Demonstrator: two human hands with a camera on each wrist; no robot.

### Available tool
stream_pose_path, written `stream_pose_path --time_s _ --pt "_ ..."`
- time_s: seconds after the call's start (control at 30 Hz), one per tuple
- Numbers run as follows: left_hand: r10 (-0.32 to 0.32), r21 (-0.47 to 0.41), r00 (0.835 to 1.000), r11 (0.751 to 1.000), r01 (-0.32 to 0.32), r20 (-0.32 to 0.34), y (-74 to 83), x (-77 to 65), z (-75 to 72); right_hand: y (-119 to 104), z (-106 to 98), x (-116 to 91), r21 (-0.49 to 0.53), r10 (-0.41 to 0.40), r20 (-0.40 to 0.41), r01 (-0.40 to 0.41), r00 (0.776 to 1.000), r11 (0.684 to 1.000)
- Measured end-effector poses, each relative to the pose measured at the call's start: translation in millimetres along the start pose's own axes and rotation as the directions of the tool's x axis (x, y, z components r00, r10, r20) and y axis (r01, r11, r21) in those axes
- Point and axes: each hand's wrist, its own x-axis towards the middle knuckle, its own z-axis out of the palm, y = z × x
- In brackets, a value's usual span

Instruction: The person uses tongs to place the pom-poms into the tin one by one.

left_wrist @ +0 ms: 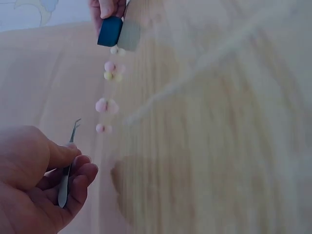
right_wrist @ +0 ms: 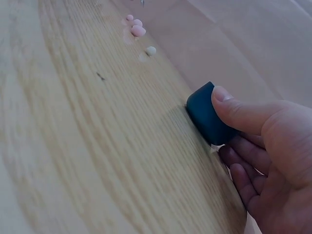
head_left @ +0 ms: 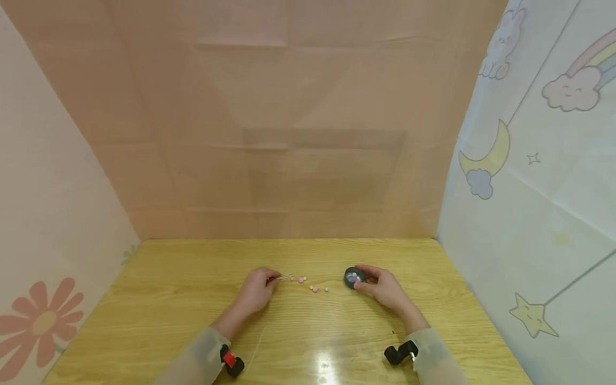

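Observation:
My left hand (head_left: pixel 256 290) pinches a pair of thin metal tweezers (left_wrist: pixel 64 191) between thumb and fingers. Their bent tips point away from the palm, slightly parted, with no ball between them. Close by the tips on the wooden table lies a small pink ball (left_wrist: pixel 100 128), with a larger pink ball (left_wrist: pixel 101 105) beyond it. My right hand (head_left: pixel 382 286) grips a small round dark dish (head_left: pixel 353 286) at its side, thumb on the near wall. Whitish and purple balls show inside the dish. In the right wrist view only its dark outer wall (right_wrist: pixel 204 114) shows.
Several small balls lie between the hands, among them a yellow ball (head_left: pixel 310 287) and a white ball (head_left: pixel 326 289) nearest the dish. The wooden table (head_left: pixel 192 267) meets a tan backdrop (head_left: pixel 308 187) behind. A patterned sheet (head_left: pixel 529 214) hangs along the right.

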Motion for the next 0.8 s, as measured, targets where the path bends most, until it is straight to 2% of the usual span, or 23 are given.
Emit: stream_pose_path --time_s 0.27,0.47,0.8 --pt "-0.013 0.02 0.998 1.0 0.012 0.059 -8.6 -2.5 -3.0 -0.6 2.0 0.0 -0.024 0.004 -0.012 -0.004 1.0 1.0" --pt "-0.01 0.036 0.996 0.999 0.007 0.091 -7.6 -1.0 -0.9 0.6 1.2 -0.4 -0.025 0.008 -0.013 -0.008 1.0 1.0" --pt "-0.06 0.045 0.994 0.997 0.056 0.089 -1.8 -0.4 -0.3 2.0 2.1 -0.2 -0.03 0.005 -0.012 -0.005 1.0 1.0"
